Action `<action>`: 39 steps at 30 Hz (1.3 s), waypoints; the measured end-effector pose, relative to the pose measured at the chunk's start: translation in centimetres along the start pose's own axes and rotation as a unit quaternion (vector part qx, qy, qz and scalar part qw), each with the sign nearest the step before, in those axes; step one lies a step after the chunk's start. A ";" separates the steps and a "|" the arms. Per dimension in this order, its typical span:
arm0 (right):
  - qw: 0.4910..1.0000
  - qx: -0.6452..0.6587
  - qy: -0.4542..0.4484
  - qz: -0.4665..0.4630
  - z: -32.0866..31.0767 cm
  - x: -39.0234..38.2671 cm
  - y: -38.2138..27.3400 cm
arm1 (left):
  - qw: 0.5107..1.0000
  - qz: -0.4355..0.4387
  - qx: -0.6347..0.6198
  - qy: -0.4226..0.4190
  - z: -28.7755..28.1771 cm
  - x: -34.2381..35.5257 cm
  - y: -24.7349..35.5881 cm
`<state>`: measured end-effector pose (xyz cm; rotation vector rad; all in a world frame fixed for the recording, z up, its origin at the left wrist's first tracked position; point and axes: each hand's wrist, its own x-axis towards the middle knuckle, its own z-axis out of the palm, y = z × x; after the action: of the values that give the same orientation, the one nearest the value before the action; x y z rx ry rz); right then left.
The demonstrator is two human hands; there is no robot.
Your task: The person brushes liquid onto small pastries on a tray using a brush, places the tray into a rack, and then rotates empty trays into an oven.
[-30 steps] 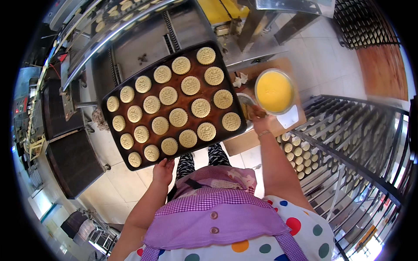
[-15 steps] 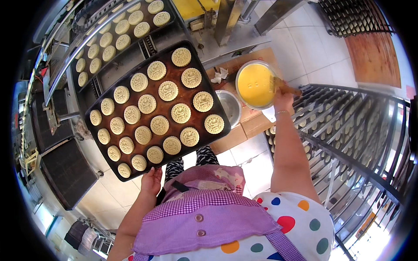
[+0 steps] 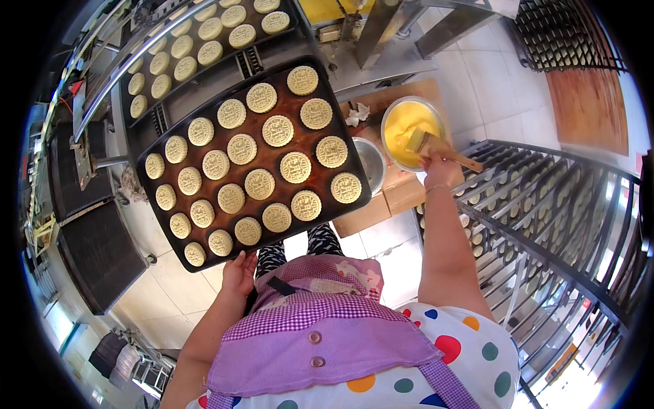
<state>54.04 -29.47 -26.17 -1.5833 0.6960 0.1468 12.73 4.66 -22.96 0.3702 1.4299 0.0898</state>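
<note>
A black baking tray (image 3: 204,160) carries several rows of pale, round, stamped pastries (image 3: 242,148). My left hand (image 3: 238,271) grips its near edge from below, fingers partly hidden. My right hand (image 3: 439,168) is closed on a wide brush (image 3: 465,160) with a wooden handle; its bristles are in the yellow liquid in a metal bowl (image 3: 396,112), right of the tray. A second metal bowl (image 3: 373,163) sits partly behind the tray's right edge. Both bowls rest on cardboard (image 3: 402,200); a crumpled white scrap (image 3: 357,114) lies beside them.
A metal machine (image 3: 368,44) stands ahead, holding another tray of pastries (image 3: 210,51) at upper left. A tall metal rack (image 3: 545,225) with trays of pastries fills the right side. Dark trays (image 3: 95,259) stand at left; a black mesh rack (image 3: 558,34) is at upper right.
My right hand has moved from beside the second bowl to the yellow liquid, dipping the brush. The pastry tray in my left hand has shifted slightly left in view.
</note>
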 end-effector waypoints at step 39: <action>0.892 -0.233 -0.309 -0.234 35.0 -23.8 2.1 | 0.982 -0.023 0.181 -0.053 -14.6 -4.0 10.8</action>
<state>44.49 11.63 -21.90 -1.9690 -0.2496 0.4604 -0.39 16.54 -17.24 0.6294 1.3476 -0.2282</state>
